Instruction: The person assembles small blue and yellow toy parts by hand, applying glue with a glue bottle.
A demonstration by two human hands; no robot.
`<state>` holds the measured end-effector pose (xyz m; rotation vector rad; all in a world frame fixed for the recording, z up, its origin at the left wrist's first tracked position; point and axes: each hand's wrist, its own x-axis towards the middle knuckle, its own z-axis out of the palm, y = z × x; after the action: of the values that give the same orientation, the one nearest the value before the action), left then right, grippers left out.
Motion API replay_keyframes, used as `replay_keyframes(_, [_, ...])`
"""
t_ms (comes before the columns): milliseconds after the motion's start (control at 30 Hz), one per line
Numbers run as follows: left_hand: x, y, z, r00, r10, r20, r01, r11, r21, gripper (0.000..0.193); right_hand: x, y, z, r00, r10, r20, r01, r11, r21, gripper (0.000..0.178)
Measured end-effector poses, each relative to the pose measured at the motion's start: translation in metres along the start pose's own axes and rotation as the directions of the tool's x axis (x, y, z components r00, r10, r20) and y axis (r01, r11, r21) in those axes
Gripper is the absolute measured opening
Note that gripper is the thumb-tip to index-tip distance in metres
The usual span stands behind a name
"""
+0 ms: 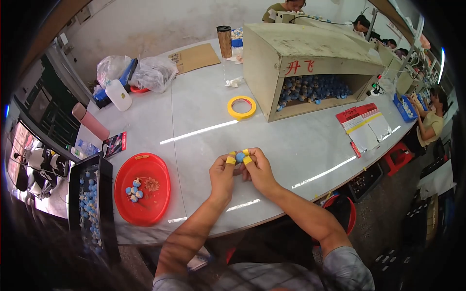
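Observation:
A small blue ball-shaped piece [240, 157] is pinched between the fingertips of both hands, above the middle of the grey table. My left hand [223, 170] grips it from the left and my right hand [258, 169] from the right. Yellow tape is wrapped round the thumbs and forefingers of both. The piece's underside is hidden by the fingers. To the left, a red plastic tray [141, 213] holds several blue and cream pieces [135, 190] of similar size. Beside it, a black bin [108, 213] contains many more.
A beige box [262, 72] full of blue pieces stands at the back. Before it lies a yellow tape roll [232, 112]. A pink bottle [91, 121], white bottle [118, 96], brown tumbler [224, 42] and cardboard [196, 57] sit farther back. Papers [361, 125] lie right; other people work beyond.

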<state>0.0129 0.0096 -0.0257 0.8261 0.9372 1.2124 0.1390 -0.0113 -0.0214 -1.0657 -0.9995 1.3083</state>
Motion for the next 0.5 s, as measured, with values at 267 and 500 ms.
replay_keyframes(267, [0.011,0.006,-0.012,0.964,-0.128,0.234,0.085,0.979,0.185,0.022,0.015,-0.021,-0.047,0.958,0.11,0.265,-0.07,0.985,-0.155,0.015])
replay_keyframes(500, [0.008,0.011,-0.01,0.931,-0.225,0.286,0.175,0.966,0.191,0.023,0.018,-0.02,-0.057,0.931,0.2,0.305,-0.151,0.973,-0.177,0.018])
